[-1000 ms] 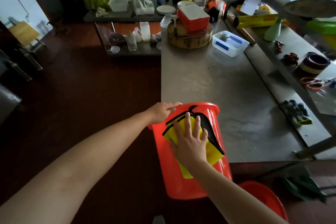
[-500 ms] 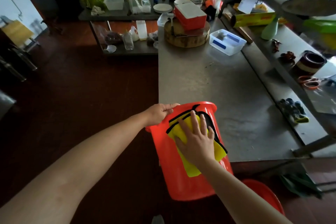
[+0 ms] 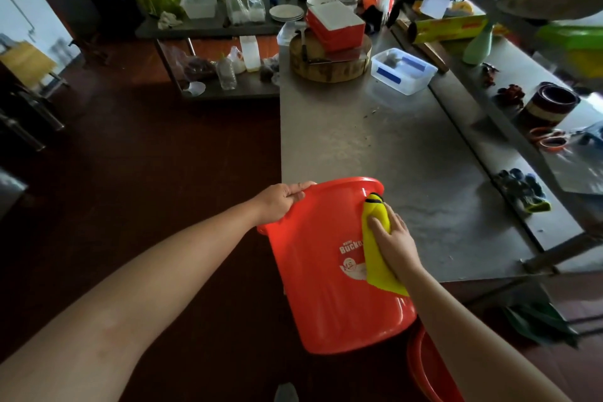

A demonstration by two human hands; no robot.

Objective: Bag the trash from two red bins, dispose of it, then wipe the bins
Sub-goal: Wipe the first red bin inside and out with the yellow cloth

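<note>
While the red bin (image 3: 326, 271) is held tilted at the near corner of the steel table (image 3: 375, 140), mouth toward twelve o'clock, the left hand (image 3: 280, 202) curls its fingers round the rim at ten o'clock. The right hand (image 3: 394, 238), fingers laid flat, presses a yellow cloth (image 3: 378, 258) against the bin's outer wall at three o'clock. A second red bin (image 3: 427, 369) sits at five o'clock.
</note>
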